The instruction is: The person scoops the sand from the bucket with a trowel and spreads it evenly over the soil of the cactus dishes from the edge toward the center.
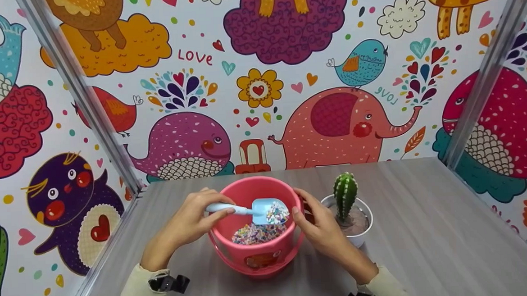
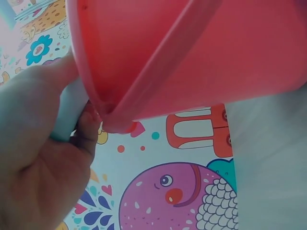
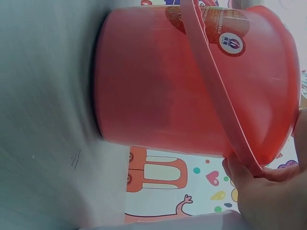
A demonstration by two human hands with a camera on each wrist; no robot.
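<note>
A pink bucket (image 1: 223, 233) stands on the table with a heap of small multicoloured beads (image 1: 258, 234) at its bottom. My left hand (image 1: 188, 222) grips the handle of a light blue toy shovel (image 1: 258, 206) over the bucket's left rim. Some of the beads lie in the shovel's scoop, which hangs above the heap. On the other side, my right hand (image 1: 322, 228) holds the bucket's right rim, thumb and fingers about the edge. In the right wrist view, those fingers (image 3: 240, 170) are at the bucket handle's (image 3: 216, 86) end. Most of the shovel is hidden in the left wrist view.
A cactus (image 1: 346, 195) in a white pot (image 1: 370, 218) stands just right of the bucket, close behind my right hand. Cartoon-printed panels (image 1: 258, 134) rise at the back and sides of the grey table (image 1: 430, 229), with metal posts (image 1: 476, 78) at the corners.
</note>
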